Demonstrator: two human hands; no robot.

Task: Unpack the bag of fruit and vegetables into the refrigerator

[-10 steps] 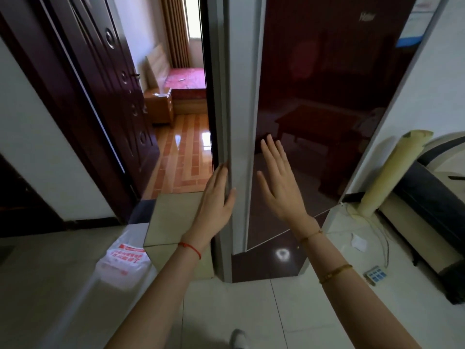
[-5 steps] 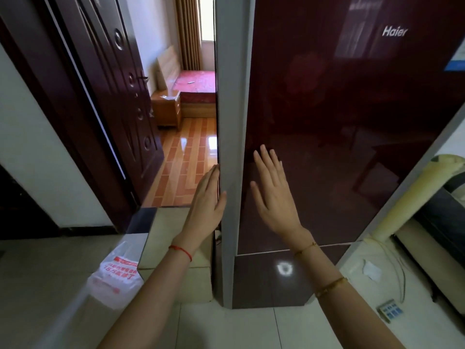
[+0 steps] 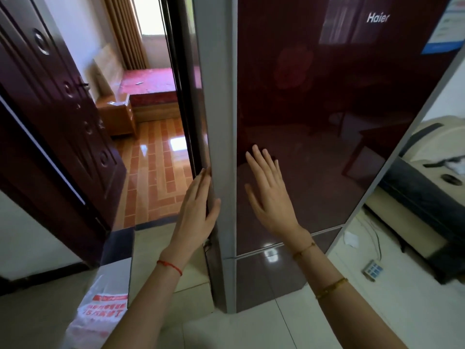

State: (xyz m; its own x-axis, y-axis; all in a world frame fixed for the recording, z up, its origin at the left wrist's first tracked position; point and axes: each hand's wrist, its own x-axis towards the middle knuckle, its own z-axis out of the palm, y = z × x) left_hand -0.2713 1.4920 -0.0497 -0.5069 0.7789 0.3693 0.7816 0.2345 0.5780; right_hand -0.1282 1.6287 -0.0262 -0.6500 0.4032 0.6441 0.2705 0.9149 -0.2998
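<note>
while closed, fridge door point(image 3: 327, 147) before hands point(image 3: 271, 195)

Both forearms were bare, with no sleeves in view. The left hand point(image 3: 197, 210) had a thin red string bracelet point(image 3: 169, 266) at its wrist. The right hand point(image 3: 273, 197) had a fine brownish cord bracelet point(image 3: 303, 250) at the wrist, and lower on that forearm sat a golden-brown beaded band point(image 3: 331, 288). The fingers carried no rings.
</note>
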